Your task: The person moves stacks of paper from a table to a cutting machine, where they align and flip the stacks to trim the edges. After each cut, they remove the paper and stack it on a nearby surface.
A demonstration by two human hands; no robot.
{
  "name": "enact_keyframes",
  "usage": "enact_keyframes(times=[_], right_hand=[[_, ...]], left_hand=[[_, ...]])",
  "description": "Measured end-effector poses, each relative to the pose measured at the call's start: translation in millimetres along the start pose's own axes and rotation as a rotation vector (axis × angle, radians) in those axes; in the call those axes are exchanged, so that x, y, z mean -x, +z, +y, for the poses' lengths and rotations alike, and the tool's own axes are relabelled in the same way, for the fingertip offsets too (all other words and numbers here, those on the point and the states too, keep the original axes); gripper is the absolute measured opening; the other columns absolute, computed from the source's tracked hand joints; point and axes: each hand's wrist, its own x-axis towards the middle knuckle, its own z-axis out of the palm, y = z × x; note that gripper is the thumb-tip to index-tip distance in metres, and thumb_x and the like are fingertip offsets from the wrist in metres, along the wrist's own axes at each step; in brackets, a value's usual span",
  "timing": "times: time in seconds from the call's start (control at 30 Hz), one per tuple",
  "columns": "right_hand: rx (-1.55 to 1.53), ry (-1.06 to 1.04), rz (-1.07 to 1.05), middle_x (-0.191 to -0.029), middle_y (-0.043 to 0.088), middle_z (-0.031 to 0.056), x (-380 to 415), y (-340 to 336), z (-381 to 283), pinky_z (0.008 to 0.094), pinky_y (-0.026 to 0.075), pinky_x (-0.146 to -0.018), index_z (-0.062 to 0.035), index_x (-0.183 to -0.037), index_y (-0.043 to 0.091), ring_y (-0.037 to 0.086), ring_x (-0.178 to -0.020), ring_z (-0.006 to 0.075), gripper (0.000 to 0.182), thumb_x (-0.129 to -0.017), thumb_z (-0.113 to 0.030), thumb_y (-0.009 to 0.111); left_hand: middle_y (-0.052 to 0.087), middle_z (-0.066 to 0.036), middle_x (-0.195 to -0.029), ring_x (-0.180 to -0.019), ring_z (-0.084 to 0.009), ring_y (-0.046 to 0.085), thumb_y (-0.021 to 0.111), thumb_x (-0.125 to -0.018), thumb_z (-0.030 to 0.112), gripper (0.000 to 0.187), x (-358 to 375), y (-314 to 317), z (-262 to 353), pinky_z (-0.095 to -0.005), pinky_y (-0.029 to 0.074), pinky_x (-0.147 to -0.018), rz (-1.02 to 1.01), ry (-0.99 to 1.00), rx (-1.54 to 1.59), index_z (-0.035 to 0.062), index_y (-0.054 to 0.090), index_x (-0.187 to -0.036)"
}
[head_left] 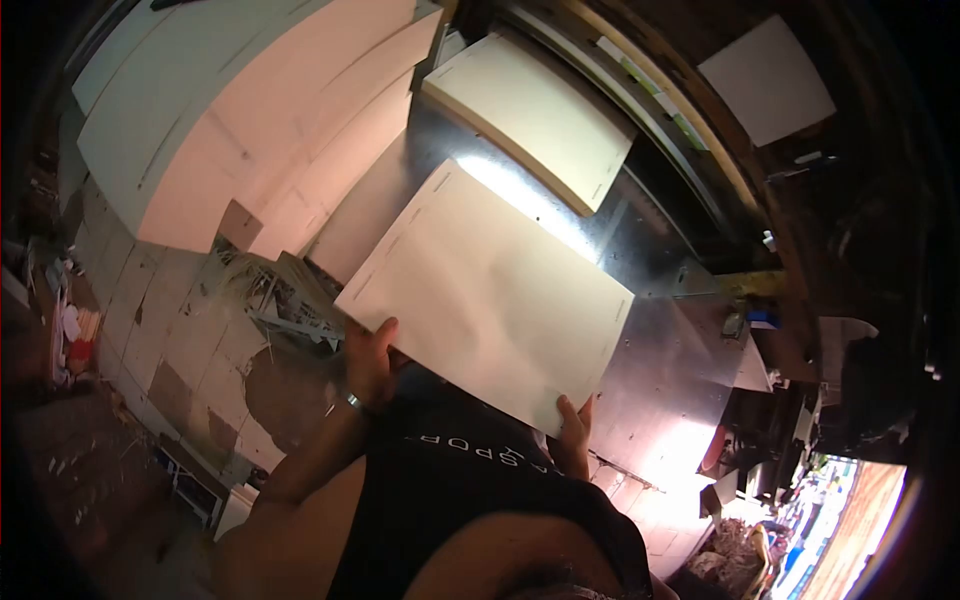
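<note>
A broad cream-white sheet with short dark marks along two opposite edges is held out in front of my chest, over a metal work table. My left hand grips its near left corner, thumb on top and fingers underneath. Along the near edge toward the right corner, my right hand holds it the same way, its fingers partly hidden below. Whether this is one sheet or several together, I cannot tell. Just beyond it on the table lies a thick stack of similar sheets.
Tall stacks of large pale sheets stand at the left. Loose scraps lie beneath them on the worn tiled floor. A white paper shows on the dark surface at upper right. More clutter sits at lower right.
</note>
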Motion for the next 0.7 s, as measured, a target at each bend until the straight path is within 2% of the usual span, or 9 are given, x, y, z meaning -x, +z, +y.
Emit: enact_keyframes(times=[0.1, 0.13, 0.23, 0.33, 0.43, 0.5, 0.57, 0.63, 0.7], right_hand=[[-0.023, 0.039, 0.013, -0.131, 0.055, 0.0196, -14.2, -15.3, 16.5, 0.0434, 0.053, -0.094, -0.0022, -0.145, 0.035, 0.06, -0.114, 0.0315, 0.053, -0.095, -0.001, 0.05], [-0.019, 0.038, -0.002, -0.131, 0.055, 0.0196, -14.6, -15.8, 18.2, 0.0428, 0.053, -0.094, -0.0019, -0.146, 0.034, 0.06, -0.114, 0.0309, 0.054, -0.094, -0.001, 0.051], [-0.026, 0.055, 0.036, -0.133, 0.054, 0.0179, -10.8, -7.0, 6.3, 0.0399, 0.05, -0.097, -0.0027, -0.148, 0.034, 0.058, -0.116, 0.0287, 0.061, -0.091, 0.004, 0.052], [-0.047, -0.035, -0.004, -0.133, 0.054, 0.0175, -17.2, -8.8, 4.6, 0.0397, 0.049, -0.099, -0.0029, -0.148, 0.034, 0.057, -0.117, 0.0279, 0.062, -0.09, 0.004, 0.052], [-0.038, -0.066, 0.075, -0.133, 0.054, 0.017, -24.8, -5.4, -8.6, 0.0404, 0.049, -0.1, -0.0029, -0.148, 0.034, 0.057, -0.118, 0.0276, 0.061, -0.09, 0.004, 0.053], [-0.056, -0.117, 0.058, -0.133, 0.054, 0.017, -35.7, -1.5, -23.9, 0.0412, 0.049, -0.101, -0.0033, -0.148, 0.034, 0.057, -0.118, 0.028, 0.061, -0.09, 0.003, 0.053], [-0.071, -0.159, 0.045, -0.134, 0.053, 0.0171, -58.0, -1.2, -37.5, 0.042, 0.048, -0.102, -0.0038, -0.148, 0.033, 0.057, -0.119, 0.0284, 0.061, -0.09, 0.002, 0.054], [-0.081, -0.185, 0.04, -0.136, 0.052, 0.0171, -87.1, -2.7, -48.8, 0.043, 0.048, -0.102, -0.0045, -0.148, 0.032, 0.057, -0.119, 0.0288, 0.063, -0.09, 0.001, 0.056], [-0.092, -0.218, -0.034, -0.136, 0.051, 0.0177, -117.8, 6.7, -64.9, 0.0431, 0.048, -0.103, -0.0054, -0.149, 0.03, 0.056, -0.121, 0.0284, 0.065, -0.091, -0.001, 0.058]], left_hand=[[0.057, -0.012, -0.128, -0.115, -0.0247, 0.06, 0.058, -0.093, -0.001, 0.055, -12.9, -12.4, -31.5, -0.0397, 0.055, -0.091, 0.133, 0.139, -0.156, 0.0073, 0.037, -0.144], [0.057, -0.012, -0.128, -0.12, -0.0236, 0.057, 0.057, -0.093, -0.003, 0.055, 5.5, 12.5, -0.1, -0.0385, 0.052, -0.095, 0.109, 0.038, -0.052, 0.0057, 0.038, -0.144], [0.057, -0.012, -0.128, -0.118, -0.0228, 0.058, 0.057, -0.093, -0.003, 0.055, 3.7, 11.7, 2.0, -0.0377, 0.052, -0.095, 0.061, 0.056, 0.004, 0.0059, 0.038, -0.144], [0.057, -0.012, -0.128, -0.114, -0.023, 0.059, 0.058, -0.093, 0.0, 0.054, -13.7, 1.8, -2.2, -0.0376, 0.054, -0.092, -0.034, 0.166, -0.16, 0.0062, 0.039, -0.143], [0.057, -0.01, -0.127, -0.11, -0.0217, 0.061, 0.06, -0.092, 0.003, 0.055, -18.3, 22.1, 12.1, -0.037, 0.056, -0.087, -0.168, 0.049, 0.048, 0.0087, 0.04, -0.143], [0.055, -0.008, -0.129, -0.115, -0.0196, 0.059, 0.057, -0.097, 0.006, 0.052, -46.6, 12.2, -8.1, -0.0373, 0.055, -0.089, -0.294, 0.432, -0.37, 0.0089, 0.038, -0.144], [0.053, -0.007, -0.132, -0.118, -0.0188, 0.058, 0.055, -0.099, 0.007, 0.051, -65.3, 30.0, -7.4, -0.0375, 0.054, -0.09, -0.344, 0.457, -0.301, 0.0104, 0.036, -0.146], [0.052, -0.006, -0.135, -0.119, -0.0191, 0.057, 0.054, -0.1, 0.005, 0.053, -76.4, 79.3, 13.8, -0.0376, 0.054, -0.091, -0.315, 0.115, 0.255, 0.0132, 0.034, -0.148], [0.046, -0.005, -0.145, -0.128, -0.0199, 0.052, 0.059, -0.097, 0.009, 0.061, -112.1, 91.0, 9.1, -0.0413, 0.053, -0.095, -0.324, 0.112, 0.225, 0.0181, 0.031, -0.151]])
